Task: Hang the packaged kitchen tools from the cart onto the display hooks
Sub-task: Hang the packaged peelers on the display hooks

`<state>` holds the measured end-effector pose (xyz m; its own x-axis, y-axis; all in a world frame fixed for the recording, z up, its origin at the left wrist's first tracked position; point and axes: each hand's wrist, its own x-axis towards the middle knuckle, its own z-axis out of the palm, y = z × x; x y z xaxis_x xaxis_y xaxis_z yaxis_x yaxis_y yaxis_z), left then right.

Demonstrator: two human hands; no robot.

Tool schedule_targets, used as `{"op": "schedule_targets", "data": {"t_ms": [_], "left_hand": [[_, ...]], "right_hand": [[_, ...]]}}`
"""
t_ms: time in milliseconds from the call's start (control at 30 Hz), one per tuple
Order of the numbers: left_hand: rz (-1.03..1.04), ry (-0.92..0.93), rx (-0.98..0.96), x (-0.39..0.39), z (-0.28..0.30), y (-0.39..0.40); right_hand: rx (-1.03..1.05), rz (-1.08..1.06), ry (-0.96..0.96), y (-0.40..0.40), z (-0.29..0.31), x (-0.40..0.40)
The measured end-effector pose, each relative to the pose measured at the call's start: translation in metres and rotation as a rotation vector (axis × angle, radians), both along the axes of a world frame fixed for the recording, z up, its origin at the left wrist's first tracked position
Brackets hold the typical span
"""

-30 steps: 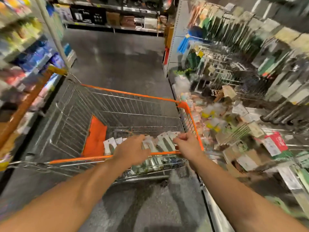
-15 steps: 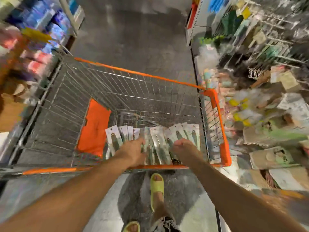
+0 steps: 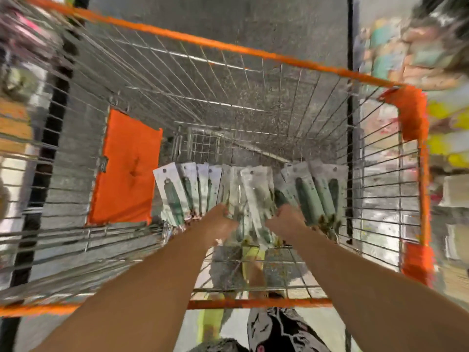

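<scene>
Orange flap (image 3: 127, 168) at 9 o'clock inside the cart (image 3: 253, 50). Packaged tools (image 3: 253, 194) fanned on the cart floor at 6 o'clock, near wall. My left hand (image 3: 222, 222) grip is in the packs at their lower ends; right hand (image 3: 288, 219) likewise, just beside. Blurred; can't tell whether either grip is clamped. Shelves (image 3: 444, 97) at 3 o'clock.

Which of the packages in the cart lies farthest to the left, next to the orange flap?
The package at the left end of the row; its dark green tool shows unobstructed, while the others overlap.
</scene>
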<state>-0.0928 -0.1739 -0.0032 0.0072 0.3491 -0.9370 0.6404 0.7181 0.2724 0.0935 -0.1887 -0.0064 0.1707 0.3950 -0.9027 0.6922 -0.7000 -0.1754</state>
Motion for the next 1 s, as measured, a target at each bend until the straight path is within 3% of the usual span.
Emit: {"op": "schedule_targets", "data": {"t_ms": [200,367,500,633,1000], "left_hand": [[0.168,0.019,-0.027,0.01,-0.032,0.004],[0.31,0.036,-0.04,0.035,-0.042,-0.003],[0.4,0.064,-0.004,0.042,-0.054,-0.013],[0.512,0.097,0.044,0.043,-0.051,-0.016],[0.574,0.056,0.057,0.032,-0.05,-0.014]], "right_hand": [[-0.017,-0.186,-0.028,-0.001,-0.038,-0.026],[0.006,-0.204,-0.118,0.001,-0.043,-0.034],[0.012,-0.357,-0.05,0.009,-0.043,-0.037],[0.012,-0.373,0.018,0.009,-0.045,-0.043],[-0.012,-0.603,0.163,0.005,-0.053,-0.043]]}}
